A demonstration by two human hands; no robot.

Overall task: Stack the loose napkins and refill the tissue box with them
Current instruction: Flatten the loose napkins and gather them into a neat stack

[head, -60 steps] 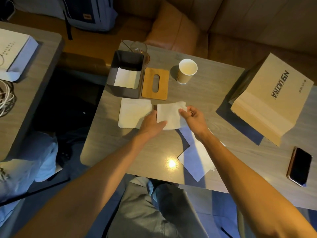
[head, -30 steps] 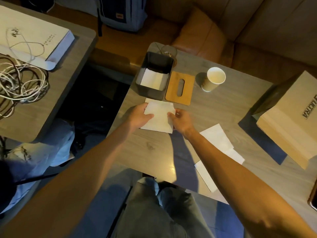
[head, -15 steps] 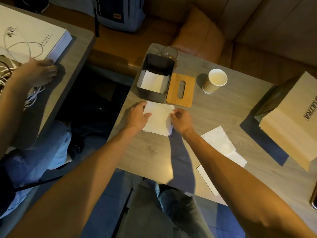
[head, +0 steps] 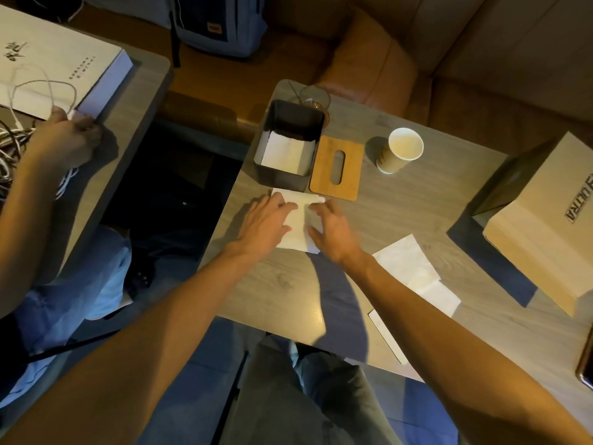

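A small stack of white napkins (head: 300, 220) lies on the grey table just in front of the open dark tissue box (head: 290, 181), which holds white napkins in its bottom. My left hand (head: 264, 224) lies flat on the stack's left side with fingers stretched out. On the stack's right side rests my right hand (head: 332, 231), fingers relaxed on the paper. The box's wooden lid (head: 337, 179) with its slot lies flat to the right of the box. More loose napkins (head: 414, 271) lie on the table to the right of my right forearm.
A paper cup (head: 401, 154) stands right of the lid. A glass (head: 316, 97) stands behind the box. A large cardboard box (head: 542, 226) sits at the right. A phone (head: 585, 364) lies at the right edge. Another person's hand (head: 67, 136) handles cables on the neighbouring table.
My hands carried a napkin leftwards onto the one in front of the box, and both now press flat on the stack. Another person's hand came into view at the left.
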